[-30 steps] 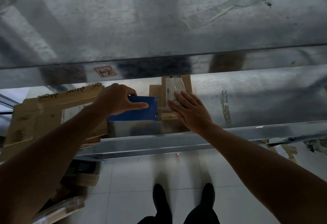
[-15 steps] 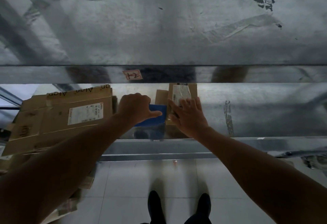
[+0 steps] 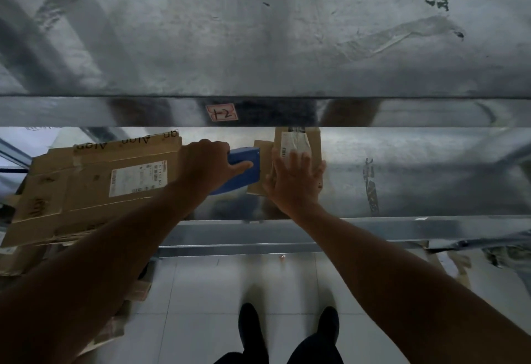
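Note:
My left hand (image 3: 207,166) grips a blue box (image 3: 244,169) on the lower metal shelf (image 3: 416,179), thumb along its near side and fingers curled over its far side. Right beside the blue box lies a small brown cardboard parcel (image 3: 311,141) with a white label. My right hand (image 3: 293,184) presses flat on that parcel with straight, spread fingers. The blue box and the parcel touch or nearly touch.
A stack of flattened cardboard boxes (image 3: 86,179) with a white label fills the shelf's left part. An upper metal shelf (image 3: 258,33) overhangs, its front edge carrying a small tag (image 3: 221,112). Below is a tiled floor (image 3: 201,306) with my shoes (image 3: 250,326).
Both hands have pushed the blue box and the brown parcel further back on the shelf. The camera has tilted, so the shelves sit lower in view.

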`<state>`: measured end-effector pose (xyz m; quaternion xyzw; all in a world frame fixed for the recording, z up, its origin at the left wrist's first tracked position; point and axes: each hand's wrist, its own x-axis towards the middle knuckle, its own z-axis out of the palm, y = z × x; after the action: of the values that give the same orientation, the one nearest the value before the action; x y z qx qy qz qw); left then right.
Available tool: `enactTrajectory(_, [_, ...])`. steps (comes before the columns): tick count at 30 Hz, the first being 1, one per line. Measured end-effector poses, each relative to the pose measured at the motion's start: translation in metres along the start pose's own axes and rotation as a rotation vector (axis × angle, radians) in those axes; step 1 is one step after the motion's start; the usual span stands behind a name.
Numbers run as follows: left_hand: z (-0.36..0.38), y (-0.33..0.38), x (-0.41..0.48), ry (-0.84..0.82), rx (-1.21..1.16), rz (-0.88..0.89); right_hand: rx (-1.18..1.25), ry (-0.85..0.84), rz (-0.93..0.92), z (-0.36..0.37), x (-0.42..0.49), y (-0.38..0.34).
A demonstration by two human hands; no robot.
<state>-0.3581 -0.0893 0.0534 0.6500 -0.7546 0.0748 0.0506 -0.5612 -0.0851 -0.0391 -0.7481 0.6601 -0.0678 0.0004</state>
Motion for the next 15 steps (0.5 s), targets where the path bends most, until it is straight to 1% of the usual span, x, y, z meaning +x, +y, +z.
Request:
enactTrajectory(3, [0.004,0.005,-0.006,0.017,-0.075,0.001,0.035,-0.031,0.046,-0.002,0.002,0.002])
enactTrajectory(7, [0.02,-0.002,-0.016,0.082,-0.168,-0.064,0.061,-0.088,0.086,-0.004,-0.006,0.011])
enactTrajectory(11, [0.041,-0.007,-0.024,0.166,-0.243,-0.058,0.04,-0.118,0.03,-0.003,-0.017,0.016])
enactTrajectory(15, [0.065,-0.008,-0.023,0.155,-0.23,-0.073,0.019,-0.135,-0.007,-0.006,-0.017,0.027])
